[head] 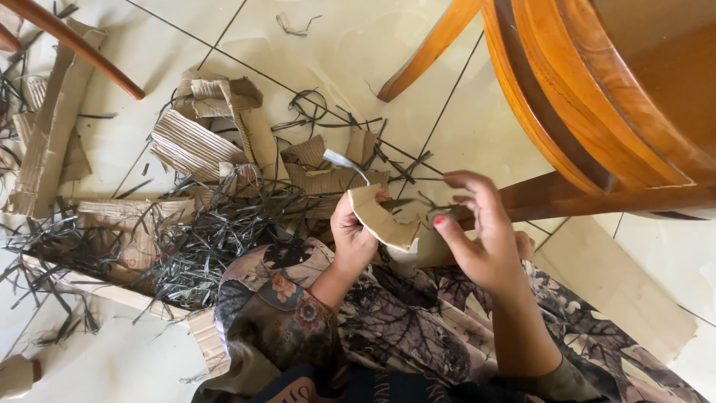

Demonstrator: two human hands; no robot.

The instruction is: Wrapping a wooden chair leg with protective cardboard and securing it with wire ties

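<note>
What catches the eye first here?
The left hand holds a curved cardboard piece at centre, with the right hand pinching a thin dark strip beside it. To the left, a tangle of dark strips and torn corrugated cardboard litters the tiled floor.

2 hands (350,239) are counted, approx. 8 cardboard pcs (195,145), 1 wooden chair (597,97); dark strips (209,239) too many to be counted.

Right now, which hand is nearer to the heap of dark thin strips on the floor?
The left hand. It holds a curved cardboard piece just right of the heap of dark strips. The right hand is farther right, beyond the cardboard piece, near the wooden chair leg.
</note>
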